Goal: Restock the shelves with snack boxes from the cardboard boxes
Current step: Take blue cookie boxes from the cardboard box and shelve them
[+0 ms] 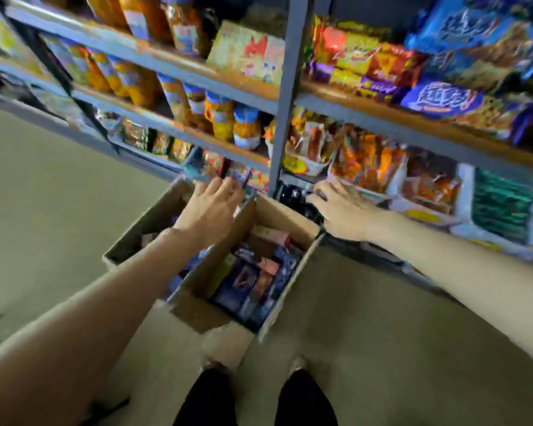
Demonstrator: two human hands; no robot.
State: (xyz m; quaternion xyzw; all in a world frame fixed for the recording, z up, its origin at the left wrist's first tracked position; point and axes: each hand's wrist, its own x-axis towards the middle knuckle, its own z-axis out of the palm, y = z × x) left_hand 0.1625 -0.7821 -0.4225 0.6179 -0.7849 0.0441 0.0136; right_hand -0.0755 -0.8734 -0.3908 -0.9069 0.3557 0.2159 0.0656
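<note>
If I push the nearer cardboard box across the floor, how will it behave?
The nearer cardboard box will probably slide rather than tip: it sits flat on the smooth floor. It is likely heavy, since snack boxes pack it tightly. The open flaps look thin and may flex, so pushing low on the wall seems safer.

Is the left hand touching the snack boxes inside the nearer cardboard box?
Apart. In the head view the left hand reaches past the nearer cardboard box; the snack boxes lie uncovered below it.
</note>
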